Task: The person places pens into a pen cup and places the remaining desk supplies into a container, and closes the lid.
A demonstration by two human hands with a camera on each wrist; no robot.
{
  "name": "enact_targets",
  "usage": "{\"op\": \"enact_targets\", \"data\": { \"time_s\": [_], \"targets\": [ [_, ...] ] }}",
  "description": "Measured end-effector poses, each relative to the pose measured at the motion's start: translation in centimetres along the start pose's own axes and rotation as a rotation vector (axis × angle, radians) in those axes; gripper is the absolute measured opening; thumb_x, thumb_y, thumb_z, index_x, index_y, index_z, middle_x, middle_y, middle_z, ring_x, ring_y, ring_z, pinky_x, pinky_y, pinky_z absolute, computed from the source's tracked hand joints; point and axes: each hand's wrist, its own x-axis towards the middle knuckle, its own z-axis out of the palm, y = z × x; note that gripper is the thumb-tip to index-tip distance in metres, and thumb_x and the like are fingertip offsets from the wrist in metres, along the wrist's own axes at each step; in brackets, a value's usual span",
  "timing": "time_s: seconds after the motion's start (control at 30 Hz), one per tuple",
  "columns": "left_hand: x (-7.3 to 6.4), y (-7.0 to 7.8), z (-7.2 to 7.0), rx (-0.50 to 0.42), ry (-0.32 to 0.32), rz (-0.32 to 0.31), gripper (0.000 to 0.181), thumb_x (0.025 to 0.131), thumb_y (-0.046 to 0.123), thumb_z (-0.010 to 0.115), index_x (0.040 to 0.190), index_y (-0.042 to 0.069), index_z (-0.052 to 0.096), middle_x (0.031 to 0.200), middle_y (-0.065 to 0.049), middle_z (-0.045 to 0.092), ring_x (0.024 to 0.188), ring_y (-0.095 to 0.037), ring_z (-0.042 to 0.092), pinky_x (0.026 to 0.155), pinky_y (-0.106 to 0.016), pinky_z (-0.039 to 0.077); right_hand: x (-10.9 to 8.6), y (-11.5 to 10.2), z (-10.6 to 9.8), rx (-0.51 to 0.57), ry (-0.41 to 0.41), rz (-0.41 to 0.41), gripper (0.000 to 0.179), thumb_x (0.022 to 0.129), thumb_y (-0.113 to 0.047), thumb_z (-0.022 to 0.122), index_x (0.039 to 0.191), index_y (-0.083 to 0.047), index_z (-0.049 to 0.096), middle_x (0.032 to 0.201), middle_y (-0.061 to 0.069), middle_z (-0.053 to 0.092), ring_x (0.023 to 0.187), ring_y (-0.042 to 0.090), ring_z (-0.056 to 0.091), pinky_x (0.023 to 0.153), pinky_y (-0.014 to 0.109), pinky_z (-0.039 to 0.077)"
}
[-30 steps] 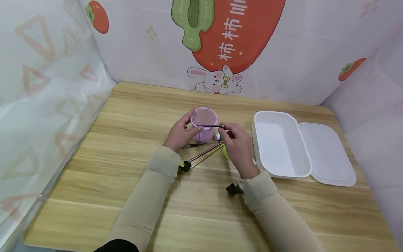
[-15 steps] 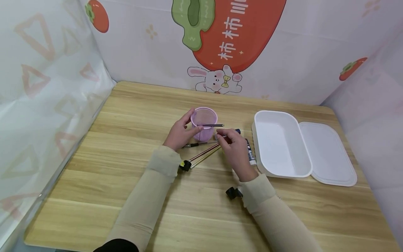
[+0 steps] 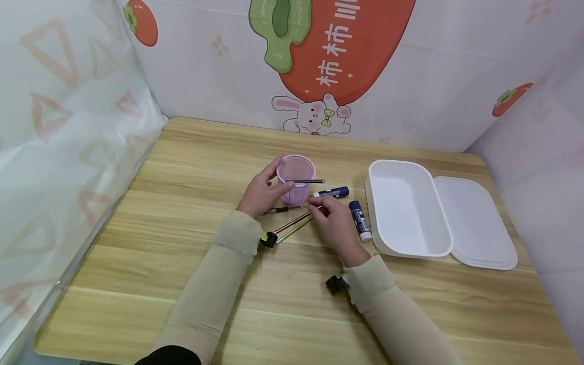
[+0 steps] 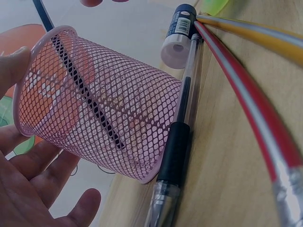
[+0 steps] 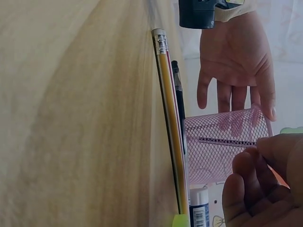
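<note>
My left hand (image 3: 264,191) grips a pink mesh pen holder (image 3: 295,191) by its side, the thumb at the rim. A dark pencil (image 3: 310,181) leans inside the holder, its end sticking out over the rim. My right hand (image 3: 335,223) hovers over the far ends of the pencils, fingers loosely bent; nothing shows between them in the right wrist view. Below it lie a red striped pencil (image 4: 244,99) and a yellow striped pencil (image 5: 170,94). Beside the holder's base rests a pen with a black grip (image 4: 173,151).
Two blue-and-white glue sticks, one lying behind my right hand (image 3: 337,192) and a second glue stick (image 3: 360,221) right of it. A yellow-green object (image 5: 180,220) shows only partly. At right stand a white box (image 3: 371,203) and its lid (image 3: 479,223).
My right hand has let go of the dark pencil, which stays in the holder. It has moved down and toward me, over the pencils. My left hand has stayed put.
</note>
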Motion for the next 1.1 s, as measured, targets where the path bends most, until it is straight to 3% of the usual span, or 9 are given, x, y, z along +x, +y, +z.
{"op": "enact_targets", "data": {
  "time_s": [0.27, 0.63, 0.87, 1.1],
  "targets": [
    [0.0, 0.0, -0.2, -0.009, -0.004, -0.015, 0.078, 0.077, 0.054, 0.068, 0.143, 0.042, 0.027, 0.146, 0.013, 0.033, 0.129, -0.02, 0.039, 0.104, -0.042, 0.034, 0.0, 0.4, 0.6, -0.001, 0.01, -0.024, 0.012, 0.088, -0.018, 0.065, 0.098, -0.015, 0.072, 0.089, -0.003, 0.065, 0.073, 0.01, 0.055, 0.062, 0.027, 0.048],
    [0.1, -0.1, 0.0, -0.002, -0.006, -0.02, 0.08, 0.077, 0.056, 0.067, 0.144, 0.04, 0.027, 0.146, 0.013, 0.033, 0.129, -0.02, 0.039, 0.103, -0.041, 0.035, -0.3, 1.0, 0.9, -0.002, -0.126, 0.048, 0.017, 0.088, -0.016, 0.065, 0.104, -0.014, 0.069, 0.094, -0.005, 0.064, 0.08, 0.011, 0.057, 0.07, 0.029, 0.05],
    [0.1, -0.3, 0.1, -0.014, -0.005, -0.001, 0.079, 0.078, 0.053, 0.068, 0.144, 0.04, 0.028, 0.146, 0.014, 0.032, 0.13, -0.02, 0.038, 0.103, -0.039, 0.035, -0.3, 1.1, 1.1, 0.007, -0.189, 0.03, 0.018, 0.087, -0.012, 0.065, 0.105, -0.012, 0.069, 0.098, -0.004, 0.066, 0.085, 0.01, 0.059, 0.075, 0.03, 0.05],
    [0.4, -0.4, 0.0, 0.004, -0.007, 0.012, 0.083, 0.078, 0.054, 0.067, 0.146, 0.031, 0.028, 0.146, 0.011, 0.034, 0.129, -0.018, 0.04, 0.103, -0.04, 0.035, -0.1, 1.2, 1.4, -0.005, -0.219, 0.033, 0.017, 0.086, -0.01, 0.066, 0.102, -0.014, 0.069, 0.093, -0.006, 0.067, 0.08, 0.009, 0.058, 0.071, 0.028, 0.05]
  ]
}}
